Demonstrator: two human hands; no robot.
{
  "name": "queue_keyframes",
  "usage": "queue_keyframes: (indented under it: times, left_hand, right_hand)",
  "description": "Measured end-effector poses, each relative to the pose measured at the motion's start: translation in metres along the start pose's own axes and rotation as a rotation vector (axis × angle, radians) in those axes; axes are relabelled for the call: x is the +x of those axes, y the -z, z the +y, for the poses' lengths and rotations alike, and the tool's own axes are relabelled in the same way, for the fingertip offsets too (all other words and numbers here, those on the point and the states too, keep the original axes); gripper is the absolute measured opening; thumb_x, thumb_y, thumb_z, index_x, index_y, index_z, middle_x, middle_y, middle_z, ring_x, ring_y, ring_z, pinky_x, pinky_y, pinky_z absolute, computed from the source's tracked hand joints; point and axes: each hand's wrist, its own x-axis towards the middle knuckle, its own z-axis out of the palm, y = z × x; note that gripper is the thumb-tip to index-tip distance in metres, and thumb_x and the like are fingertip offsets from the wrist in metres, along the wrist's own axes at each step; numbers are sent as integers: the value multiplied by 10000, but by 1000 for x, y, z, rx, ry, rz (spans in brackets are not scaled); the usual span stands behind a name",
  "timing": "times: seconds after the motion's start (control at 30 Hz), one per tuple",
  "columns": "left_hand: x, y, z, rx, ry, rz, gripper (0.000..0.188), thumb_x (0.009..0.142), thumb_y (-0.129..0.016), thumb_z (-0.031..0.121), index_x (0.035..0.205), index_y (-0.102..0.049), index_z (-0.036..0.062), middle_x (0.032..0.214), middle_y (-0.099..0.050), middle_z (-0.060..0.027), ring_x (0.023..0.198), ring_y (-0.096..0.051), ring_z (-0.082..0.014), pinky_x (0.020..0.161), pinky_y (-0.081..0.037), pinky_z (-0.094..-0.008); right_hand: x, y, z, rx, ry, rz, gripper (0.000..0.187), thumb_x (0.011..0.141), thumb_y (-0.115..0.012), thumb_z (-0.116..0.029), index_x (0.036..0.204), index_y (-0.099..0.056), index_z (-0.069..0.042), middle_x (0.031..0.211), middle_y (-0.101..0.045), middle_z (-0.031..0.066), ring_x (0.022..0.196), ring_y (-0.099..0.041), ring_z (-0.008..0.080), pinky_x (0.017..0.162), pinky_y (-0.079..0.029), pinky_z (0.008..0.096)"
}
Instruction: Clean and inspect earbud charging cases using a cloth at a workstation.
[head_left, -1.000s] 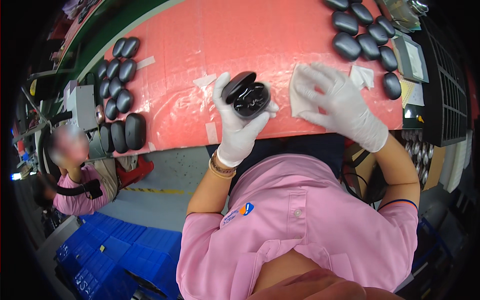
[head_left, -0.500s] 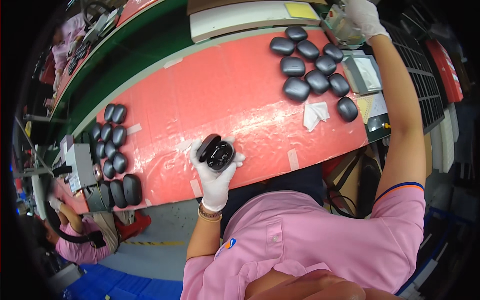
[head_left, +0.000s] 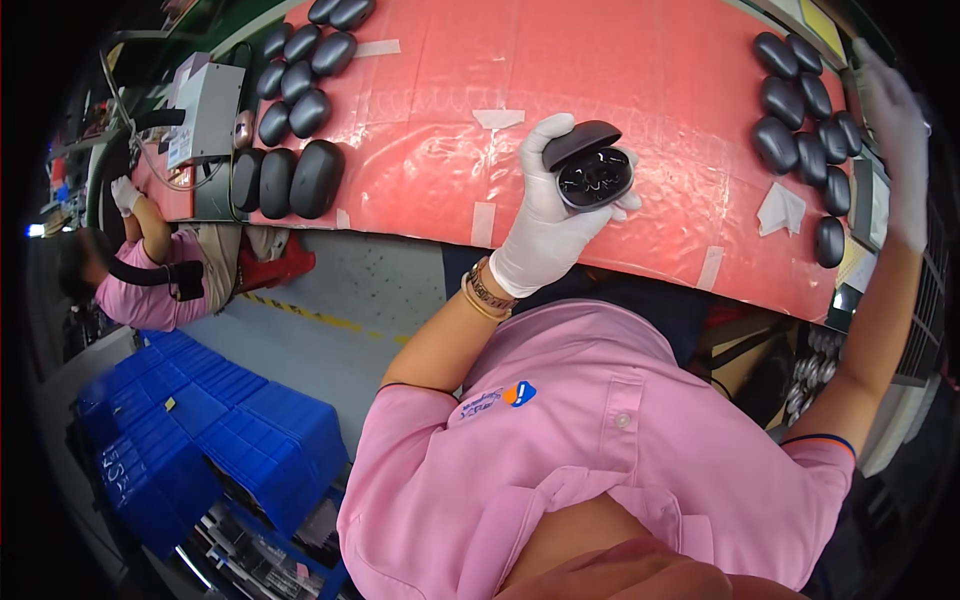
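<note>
My left hand (head_left: 548, 228), in a white glove, is wrapped round a dark earbud charging case (head_left: 597, 182) above the front part of the table. The case's lid is raised, and its glossy black inside faces up; small bright shapes in it are too small to make out. Far out to the right, my gloved right hand (head_left: 902, 150) is stretched over the table's right end and smeared by motion, so its fingers do not show clearly. Beside it lies a group of closed dark grey cases (head_left: 783, 102), with a crumpled white cloth (head_left: 781, 209) near them.
A pink-covered table (head_left: 430, 130) spans the work area. On its left stand more grey cases (head_left: 333, 53), several larger black cases (head_left: 317, 178) and a grey box-shaped device (head_left: 207, 112). Another person (head_left: 150, 270) works at far left. Blue crates (head_left: 240, 430) stand at lower left.
The view has swung, so the table sits higher and the left side shows more. My right hand has left the clear container at the back right. The open case stays in my left hand.
</note>
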Motion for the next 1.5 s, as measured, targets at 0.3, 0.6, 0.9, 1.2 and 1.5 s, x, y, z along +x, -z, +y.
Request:
queue_keyframes:
  times: [0.3,0.6,0.9,1.2,1.5]
  left_hand:
    - [-3,-3,-3,317,-94,-107,763,805,-504,-166,1368,-78,122,1185,-460,-141,1018,-546,-197,860,-478,-319]
    - [-9,-6,-6,526,-157,-125,756,804,-511,-139,1376,-52,45,1189,-450,-172,1043,-542,-235,899,-443,-336]
    - [-9,-8,-7,476,-155,-150,769,790,-478,-196,1373,-74,99,1237,-425,-154,1070,-526,-203,904,-479,-334]
    - [-7,-7,-9,601,-218,-218,702,802,-456,-210,1337,-133,110,1185,-465,-161,978,-585,-205,858,-516,-352]
    - [-10,-2,-12,430,-170,-195,741,797,-488,-205,1341,-118,137,1180,-475,-159,992,-573,-197,839,-506,-324]
  right_hand:
    - [-153,-70,-218,241,596,-97,416,710,-607,-50,1123,-583,-93,831,-509,35,730,-515,218,709,-396,346]
    - [-152,-62,-221,120,552,-212,378,707,-600,-81,1085,-584,-88,792,-478,36,706,-508,209,692,-391,352]
    - [-156,-66,-207,15,513,-110,415,659,-618,-9,1067,-611,-87,782,-485,51,708,-504,229,692,-395,350]
    - [-149,-60,-178,438,369,-353,222,733,-578,37,928,-652,-37,723,-506,85,691,-521,236,655,-392,330]
    - [-150,-67,-174,1310,-324,-611,191,842,-539,18,995,-651,-7,763,-555,14,733,-495,88,644,-391,246]
